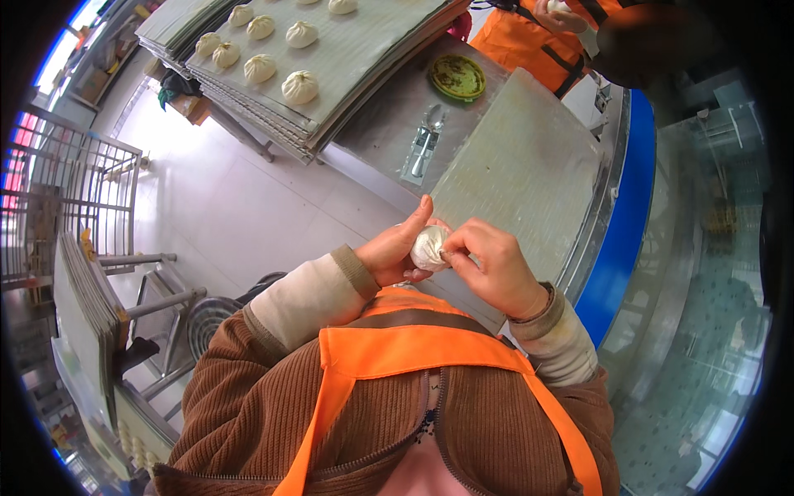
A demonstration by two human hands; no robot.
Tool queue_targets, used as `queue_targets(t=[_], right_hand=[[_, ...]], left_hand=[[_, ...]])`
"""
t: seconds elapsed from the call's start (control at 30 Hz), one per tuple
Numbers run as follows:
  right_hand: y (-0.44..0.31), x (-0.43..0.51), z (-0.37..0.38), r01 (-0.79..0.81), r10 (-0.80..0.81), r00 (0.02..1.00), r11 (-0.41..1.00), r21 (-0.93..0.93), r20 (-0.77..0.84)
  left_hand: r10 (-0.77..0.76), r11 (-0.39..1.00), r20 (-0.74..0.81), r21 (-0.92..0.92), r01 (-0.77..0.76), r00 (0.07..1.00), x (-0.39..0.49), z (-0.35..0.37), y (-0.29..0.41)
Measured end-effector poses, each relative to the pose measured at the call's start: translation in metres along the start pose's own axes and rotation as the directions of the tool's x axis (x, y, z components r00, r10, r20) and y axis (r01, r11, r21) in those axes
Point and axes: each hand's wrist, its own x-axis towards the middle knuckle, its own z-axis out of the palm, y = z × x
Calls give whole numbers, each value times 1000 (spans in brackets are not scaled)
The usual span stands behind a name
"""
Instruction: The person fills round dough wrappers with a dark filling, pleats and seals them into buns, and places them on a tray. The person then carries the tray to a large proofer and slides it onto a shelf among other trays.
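Note:
A round dough bun [428,249] rests in the cupped palm of my left hand [397,245], whose thumb points up and away from it. My right hand [496,265] pinches the pleated edge of the dough between thumb and fingertips. Both hands are in front of my orange apron, over the near edge of the work table. On the table lies a metal spoon [423,142] on a clear wrapper. Beyond it is a green round dish [458,77] with dark green residue inside.
Several pleated buns [300,88] sit on a lined tray [353,62] topping a tray stack at upper left. A pale board [521,167] covers the table's right part, beside a blue strip [620,217]. Another person in an orange apron [521,46] stands across. A round stool [214,322] is at left.

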Motion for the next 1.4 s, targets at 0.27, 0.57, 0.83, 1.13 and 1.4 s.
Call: queue_targets(t=[0.27, 0.57, 0.83, 1.13, 1.4], right_hand=[[-8, 8, -5, 142, -135, 987, 985, -98, 83], [-8, 11, -4, 3, -5, 990, 1000, 11, 142], [-7, 18, -9, 139, -139, 977, 990, 9, 161], [-3, 18, -1, 272, -273, 962, 951, -149, 19], [-3, 17, -3, 146, -146, 989, 989, -8, 40]], left_hand=[[-44, 996, -63, 79, 49, 997, 0, 0, 2], [-41, 999, -110, -10, 40, 993, -1, 4, -2], [-16, 991, -116, -135, 0, 993, -1, 5, -2], [206, 947, -226, -200, -252, 952, 2, 19, -7], [361, 912, -164, -142, -384, 918, 4, 19, -8]])
